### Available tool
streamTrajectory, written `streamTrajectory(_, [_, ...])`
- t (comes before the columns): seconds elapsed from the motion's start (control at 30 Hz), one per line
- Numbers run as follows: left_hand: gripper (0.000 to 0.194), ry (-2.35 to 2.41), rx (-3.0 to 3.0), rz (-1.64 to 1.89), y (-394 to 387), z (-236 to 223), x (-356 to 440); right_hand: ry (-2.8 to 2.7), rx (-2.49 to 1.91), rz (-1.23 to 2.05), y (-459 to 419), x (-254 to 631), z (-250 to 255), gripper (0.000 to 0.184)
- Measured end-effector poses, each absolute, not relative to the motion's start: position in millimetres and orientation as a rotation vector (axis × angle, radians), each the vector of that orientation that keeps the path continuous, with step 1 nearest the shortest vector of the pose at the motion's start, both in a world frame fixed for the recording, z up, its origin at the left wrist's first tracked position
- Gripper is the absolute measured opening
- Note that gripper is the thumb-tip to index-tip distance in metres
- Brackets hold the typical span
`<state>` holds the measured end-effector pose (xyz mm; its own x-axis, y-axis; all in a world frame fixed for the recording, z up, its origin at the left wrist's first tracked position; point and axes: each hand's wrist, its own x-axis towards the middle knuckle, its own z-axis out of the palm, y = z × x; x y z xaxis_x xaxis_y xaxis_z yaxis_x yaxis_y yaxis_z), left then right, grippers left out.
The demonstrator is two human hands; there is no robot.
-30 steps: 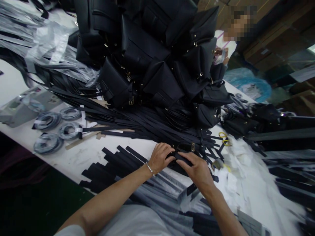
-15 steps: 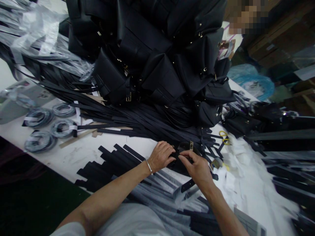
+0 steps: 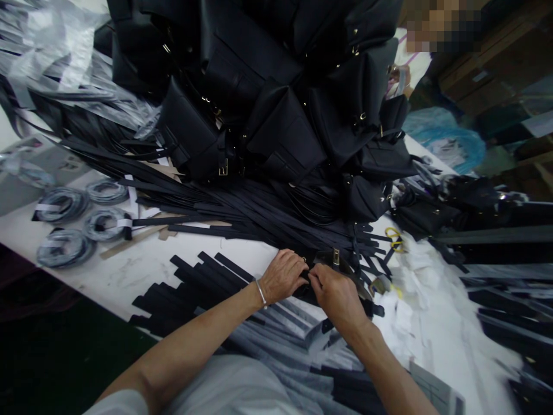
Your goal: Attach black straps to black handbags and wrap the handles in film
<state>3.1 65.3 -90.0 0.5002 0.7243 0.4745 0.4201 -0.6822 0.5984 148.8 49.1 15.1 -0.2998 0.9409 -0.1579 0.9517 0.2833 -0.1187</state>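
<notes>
A small black handbag (image 3: 306,295) with a gold-coloured clasp (image 3: 336,256) lies in front of me on the table, mostly under my hands. From its left side, my left hand (image 3: 283,275), with a bracelet at the wrist, grips the bag with closed fingers. My right hand (image 3: 333,288) is closed in a pinch on the bag's dark upper part, its fingertips almost meeting the left ones. The exact piece between the fingertips is hidden. Long black straps (image 3: 207,276) fan out on the table to the left of the bag.
Black bags (image 3: 285,127) with gold buckles are heaped behind my hands. Wrapped coils (image 3: 64,248) sit at the left, beside a grey bin (image 3: 21,178). Yellow-handled scissors (image 3: 394,237) and white wrapping (image 3: 415,300) are at the right. Cartons (image 3: 484,63) stand beyond the table.
My right hand has turned over and its fingers have closed in further towards the left hand. My left hand stays in place on the handbag. The view has shifted slightly.
</notes>
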Motion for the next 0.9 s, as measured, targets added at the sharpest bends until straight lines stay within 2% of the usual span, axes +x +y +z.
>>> streamTrajectory(0.23, [0.021, 0.965, 2.347, 0.977, 70.1, -90.3, 7.4, 2.525, 1.879, -0.077, 48.8, 137.8, 2.4, 0.021])
streamTrajectory(0.37, [0.022, 1.02, 2.257, 1.005, 68.8, -92.1, 9.1, 2.585, 2.135, -0.34, 48.7, 139.2, -11.0, 0.019])
streamTrajectory(0.47, [0.026, 1.045, 2.133, 1.059, 66.3, -95.7, 9.4, 2.478, 2.37, -0.592, 47.0, 142.9, -14.7, 0.013])
streamTrajectory(0.6, [0.032, 1.06, 2.086, 1.102, 67.0, -103.7, 11.9, 2.309, 2.497, -0.767, 44.3, 149.5, -15.6, 0.009])
streamTrajectory(0.77, [0.021, 0.993, 2.15, 1.184, 71.3, -108.2, 17.9, 2.304, 2.469, -0.816, 47.0, 157.9, -15.1, 0.01])
streamTrajectory(0.9, [0.021, 1.01, 2.126, 1.241, 70.9, -108.4, 20.4, 2.38, 2.252, -0.661, 51.7, 160.4, -17.4, 0.012])
